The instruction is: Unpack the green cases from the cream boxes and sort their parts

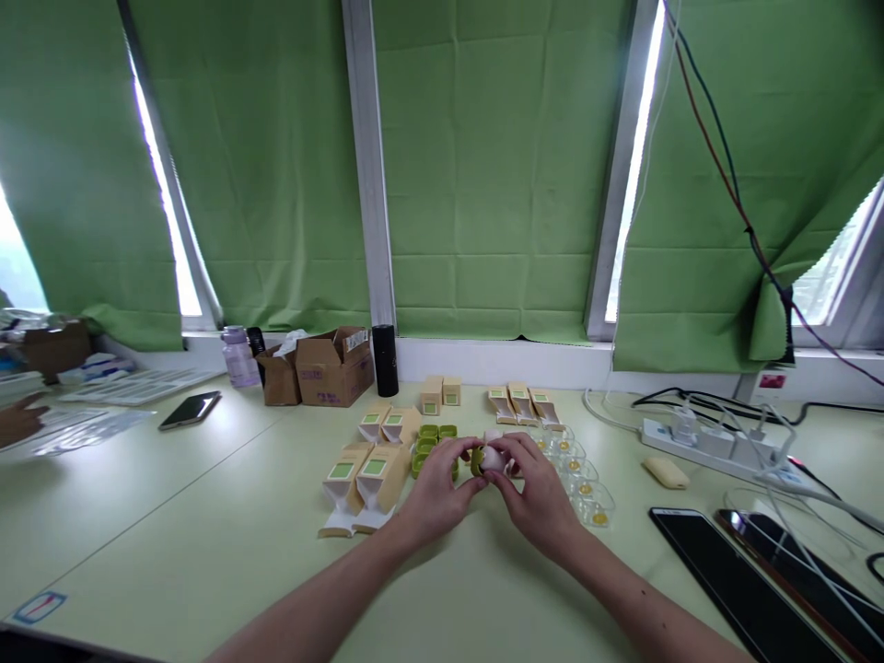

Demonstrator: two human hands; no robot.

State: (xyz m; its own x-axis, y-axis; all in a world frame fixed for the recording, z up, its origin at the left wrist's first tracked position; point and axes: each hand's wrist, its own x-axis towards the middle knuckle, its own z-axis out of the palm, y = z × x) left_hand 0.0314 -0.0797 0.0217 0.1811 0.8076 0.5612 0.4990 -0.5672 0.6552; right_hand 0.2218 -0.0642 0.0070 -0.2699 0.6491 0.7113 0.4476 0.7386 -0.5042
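Observation:
My left hand (442,485) pinches a small olive-green cup (476,460) above the middle of the table. My right hand (535,488) grips a small whitish rounded piece (492,459), held against the cup's side; its kind I cannot make out. Behind my left hand sit several green square cups (423,446), partly covered by the fingers. To their left lie small tan cartons (377,479) with green labels, some with open flaps. Right of my right hand are clear plastic cups (587,488) with yellow discs in them.
More tan cartons (517,401) stand at the back. Beyond are a brown cardboard box (331,373) and black cylinder (385,361). A phone (190,411) lies left; a power strip (718,451), cables and dark tablet (732,571) lie right. Another person's hand (20,419) shows far left.

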